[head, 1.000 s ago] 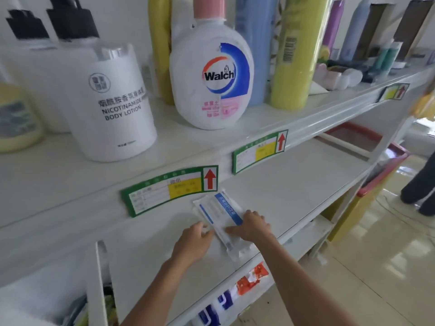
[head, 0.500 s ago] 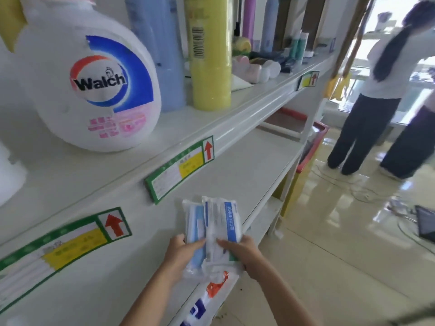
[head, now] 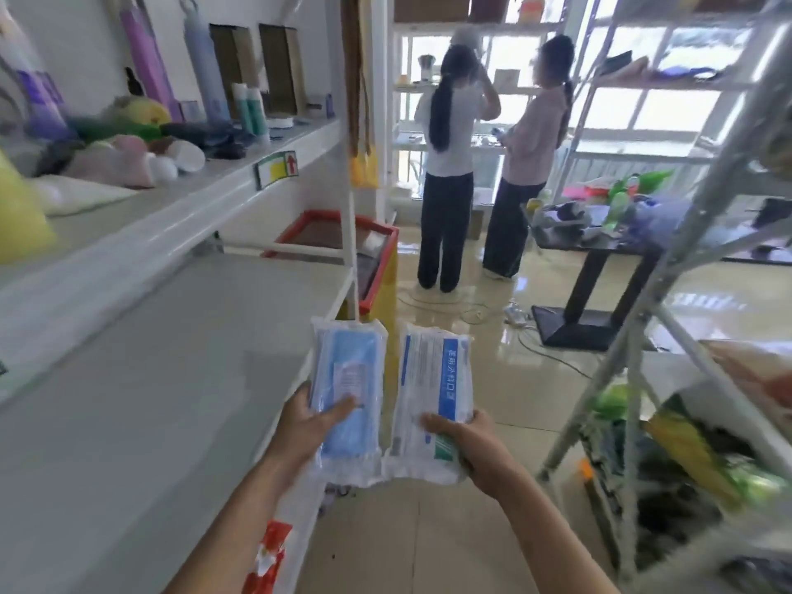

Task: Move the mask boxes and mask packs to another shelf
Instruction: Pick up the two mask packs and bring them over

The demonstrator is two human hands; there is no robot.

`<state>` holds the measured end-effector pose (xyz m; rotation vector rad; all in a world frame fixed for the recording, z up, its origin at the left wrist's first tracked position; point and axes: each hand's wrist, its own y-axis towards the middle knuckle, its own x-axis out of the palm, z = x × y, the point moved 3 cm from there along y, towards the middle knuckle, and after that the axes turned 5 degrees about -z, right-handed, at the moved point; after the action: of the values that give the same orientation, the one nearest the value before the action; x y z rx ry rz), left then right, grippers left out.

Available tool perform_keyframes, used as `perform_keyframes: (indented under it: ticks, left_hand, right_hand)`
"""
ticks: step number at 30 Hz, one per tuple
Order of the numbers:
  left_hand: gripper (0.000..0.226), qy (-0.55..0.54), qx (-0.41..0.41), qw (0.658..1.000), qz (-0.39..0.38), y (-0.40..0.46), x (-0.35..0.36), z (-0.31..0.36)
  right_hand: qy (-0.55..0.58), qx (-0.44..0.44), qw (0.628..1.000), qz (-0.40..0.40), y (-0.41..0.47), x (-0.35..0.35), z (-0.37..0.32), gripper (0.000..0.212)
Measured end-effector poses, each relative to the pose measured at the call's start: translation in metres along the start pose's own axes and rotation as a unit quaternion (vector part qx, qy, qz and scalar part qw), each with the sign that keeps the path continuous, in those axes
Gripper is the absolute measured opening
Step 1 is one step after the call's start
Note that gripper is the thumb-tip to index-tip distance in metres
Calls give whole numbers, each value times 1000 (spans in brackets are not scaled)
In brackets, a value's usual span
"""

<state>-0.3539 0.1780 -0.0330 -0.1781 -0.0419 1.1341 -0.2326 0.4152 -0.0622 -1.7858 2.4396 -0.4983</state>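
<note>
**Two mask packs held clear of the shelving**

Far left: white shelf (head: 163,336), bare on the middle level; bottles and soft items crowding the level above (head: 141,139). Just past its end post, red-rimmed bin (head: 377,233). Centre: left hand (head: 306,426), grip closed on the blue mask pack (head: 349,400), thumb across its front, held upright over the floor beside the shelf edge. Touching it at the bottom corner, white mask pack (head: 433,400), clasped by the right hand (head: 467,443). Beyond: two people (head: 450,165) standing at window shelves, cables on the tiles, black counter (head: 600,246) cluttered. Right: metal rack (head: 685,293), slanted struts close by, packed lower tier.
</note>
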Motion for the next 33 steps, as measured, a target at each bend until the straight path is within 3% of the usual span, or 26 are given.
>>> perform_keyframes:
  ticks: [10, 14, 19, 24, 33]
  left_hand:
    - [34, 9, 27, 973, -228, 26, 267, 30]
    - [34, 52, 31, 946, -320, 13, 356, 22]
    - [31, 93, 18, 886, -455, -26, 457, 4]
    - [32, 106, 13, 824, -556, -93, 534, -7]
    - [32, 147, 56, 687, -709, -260, 634, -28]
  right_hand:
    - [-8, -62, 973, 220, -142, -200, -3, 43]
    - [31, -49, 945, 323, -207, -244, 23, 53]
    - [87, -49, 874, 475, -296, -277, 53, 44]
    - [114, -47, 807, 577, -382, -282, 80, 52]
    - [175, -68, 660, 728, -547, -229, 142, 35]
